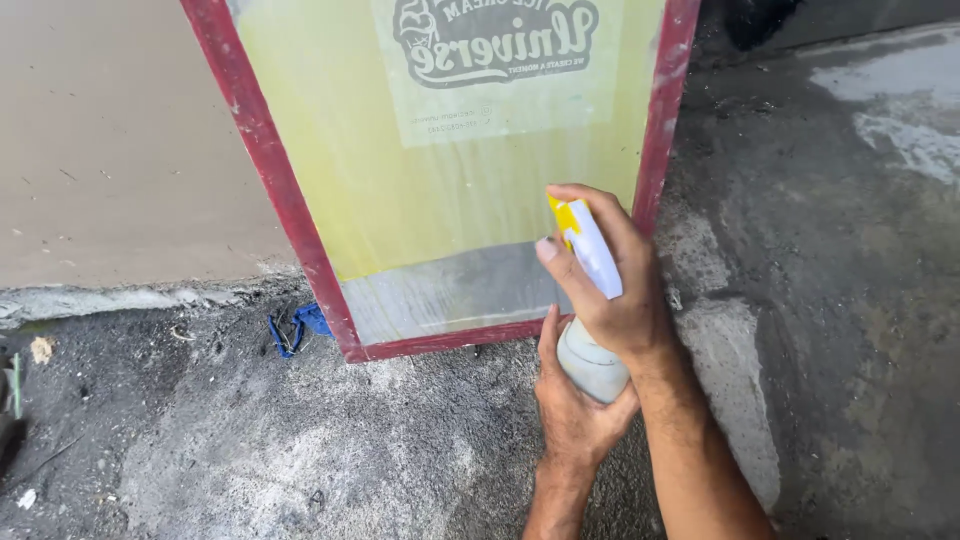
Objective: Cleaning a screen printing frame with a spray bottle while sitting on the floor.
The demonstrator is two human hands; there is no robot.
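Even, soft daylight, no hard shadows; pale wet glare on the floor at two o'clock; focus sharp

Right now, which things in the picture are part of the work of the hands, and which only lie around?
In use:
- spray bottle
- right hand on its trigger
- left hand under its base
- red-framed screen leaning on the wall

Lying about:
- blue scrap beside the frame's corner
- pale scrap on the ground
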